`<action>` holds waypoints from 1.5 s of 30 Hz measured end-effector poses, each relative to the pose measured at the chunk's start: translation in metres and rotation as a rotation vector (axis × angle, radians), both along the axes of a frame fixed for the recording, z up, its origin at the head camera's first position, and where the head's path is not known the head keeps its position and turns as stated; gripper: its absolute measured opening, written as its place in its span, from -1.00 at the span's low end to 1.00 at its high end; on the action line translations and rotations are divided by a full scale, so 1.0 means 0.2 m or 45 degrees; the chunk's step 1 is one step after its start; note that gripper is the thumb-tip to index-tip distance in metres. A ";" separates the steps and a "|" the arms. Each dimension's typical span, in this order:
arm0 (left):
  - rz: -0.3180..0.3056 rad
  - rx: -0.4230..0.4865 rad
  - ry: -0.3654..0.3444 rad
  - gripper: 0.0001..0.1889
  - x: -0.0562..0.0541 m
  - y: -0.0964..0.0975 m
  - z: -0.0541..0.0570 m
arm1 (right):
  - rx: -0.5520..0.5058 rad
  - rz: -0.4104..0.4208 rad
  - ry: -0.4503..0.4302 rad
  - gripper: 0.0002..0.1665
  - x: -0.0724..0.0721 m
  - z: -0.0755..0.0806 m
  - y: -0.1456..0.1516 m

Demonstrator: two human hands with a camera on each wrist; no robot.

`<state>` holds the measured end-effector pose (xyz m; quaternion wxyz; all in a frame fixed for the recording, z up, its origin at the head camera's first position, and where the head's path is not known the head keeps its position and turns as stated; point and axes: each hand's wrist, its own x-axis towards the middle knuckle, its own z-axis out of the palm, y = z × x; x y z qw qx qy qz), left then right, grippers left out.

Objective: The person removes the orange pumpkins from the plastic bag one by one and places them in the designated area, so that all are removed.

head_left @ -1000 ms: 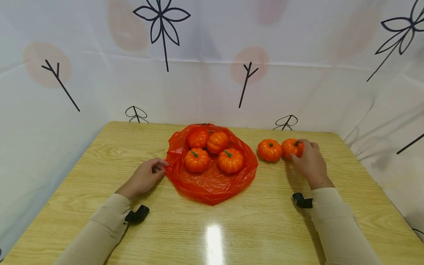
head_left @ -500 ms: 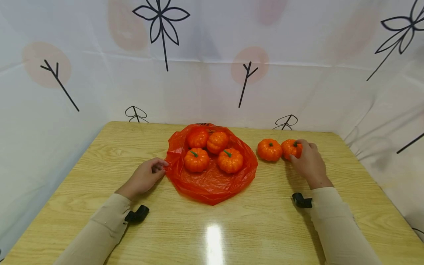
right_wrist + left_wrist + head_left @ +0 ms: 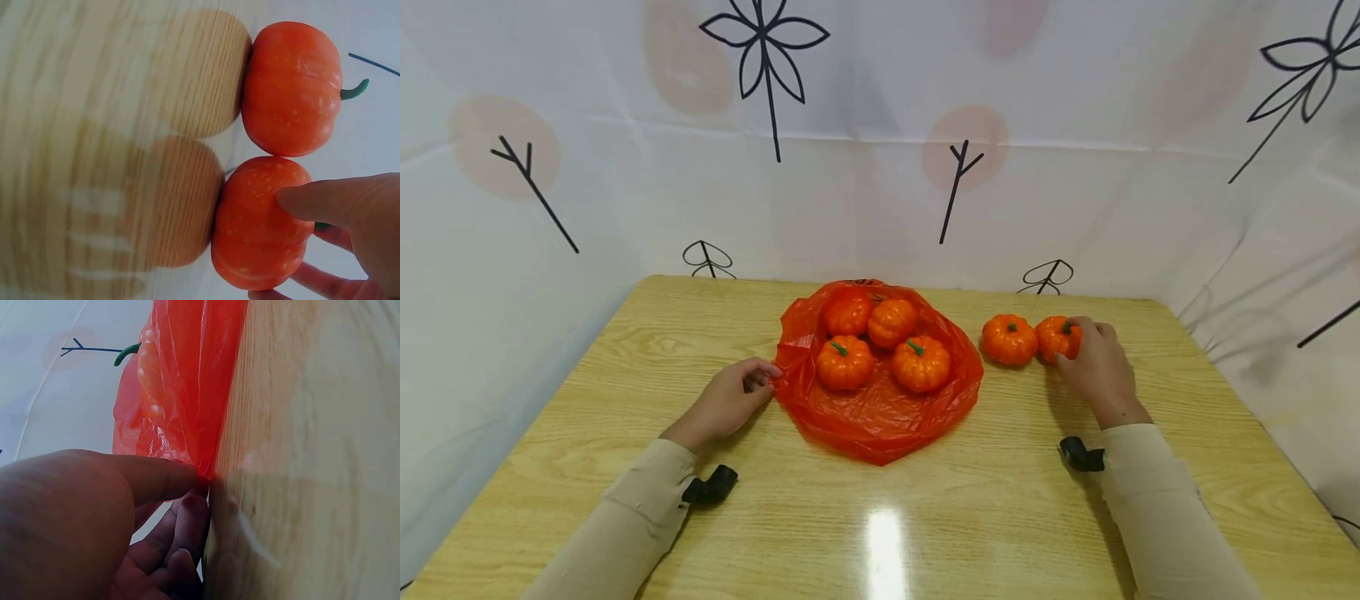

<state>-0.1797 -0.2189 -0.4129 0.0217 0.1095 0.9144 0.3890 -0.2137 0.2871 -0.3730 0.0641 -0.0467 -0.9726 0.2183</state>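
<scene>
- A white cloth [image 3: 865, 192] with dark plant drawings is hanging along the left, far and right sides of the wood-grain table [image 3: 790, 533].
- A left sleeve [image 3: 625, 517] is reaching in from the near left, a black wrist device [image 3: 710, 486] sitting beside its cuff.
- The left hand [image 3: 730, 400] is pinching the left edge of the red plastic bag [image 3: 880, 429] between thumb and fingertips, low against the tabletop.
- The bag is lying spread open, with four orange pumpkins resting in it: far-left pumpkin [image 3: 847, 315], near-left pumpkin [image 3: 845, 364], far-right pumpkin [image 3: 892, 323] and near-right pumpkin [image 3: 921, 367].
- To the bag's right, a loose pumpkin [image 3: 1010, 340] is standing upright on the table, its left side apart from the bag, its right side touching the rightmost pumpkin [image 3: 1054, 340].
- The right hand [image 3: 1097, 371] is gripping that rightmost pumpkin, its thumb pressing the near side and its fingers curving round behind; the pumpkin is resting on the table.
- A right sleeve [image 3: 1165, 508] is coming in from the near right.
</scene>
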 end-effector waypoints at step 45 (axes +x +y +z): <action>0.010 -0.002 -0.004 -0.80 -0.01 0.00 -0.02 | -0.221 0.027 0.463 -0.52 0.03 0.02 -0.17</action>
